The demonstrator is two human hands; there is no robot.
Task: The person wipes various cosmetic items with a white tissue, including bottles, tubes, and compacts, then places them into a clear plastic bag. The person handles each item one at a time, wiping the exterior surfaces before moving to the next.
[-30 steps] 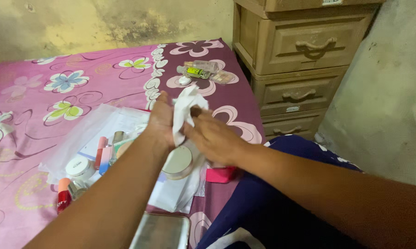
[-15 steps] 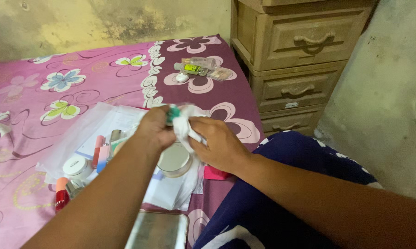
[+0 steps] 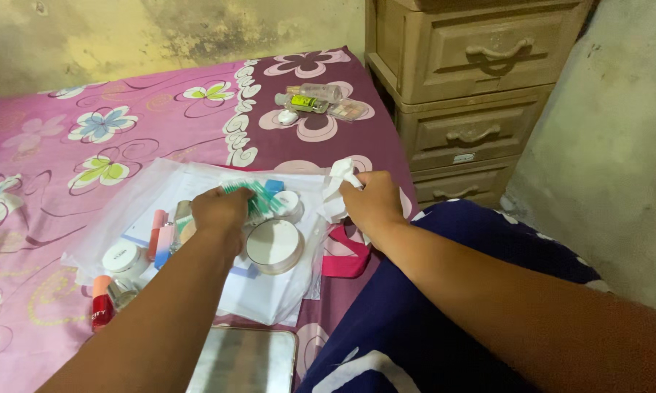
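My left hand (image 3: 222, 211) rests low over a clear plastic sheet (image 3: 124, 200) on the bed and grips a green and teal tube (image 3: 255, 198) that lies almost flat on it. My right hand (image 3: 375, 204) is closed around a crumpled white tissue (image 3: 339, 182) just right of the sheet. Between the hands sit a round white compact (image 3: 273, 245) and a smaller white jar (image 3: 289, 202). Left of my left hand lie pink and orange lipstick tubes (image 3: 157, 229), a white round jar (image 3: 122, 258) and a red tube (image 3: 101, 309).
A pink floral bedsheet (image 3: 66, 145) covers the bed. Small bottles and a palette (image 3: 313, 102) lie near its far corner. A wooden drawer chest (image 3: 481, 73) stands at the right. A phone (image 3: 244, 360) lies near me, a pink strap (image 3: 342, 258) beside my blue-clad lap (image 3: 444, 320).
My hands have parted. The left hand carried the green tube down and left onto the plastic sheet, while the right hand kept the tissue and moved slightly right.
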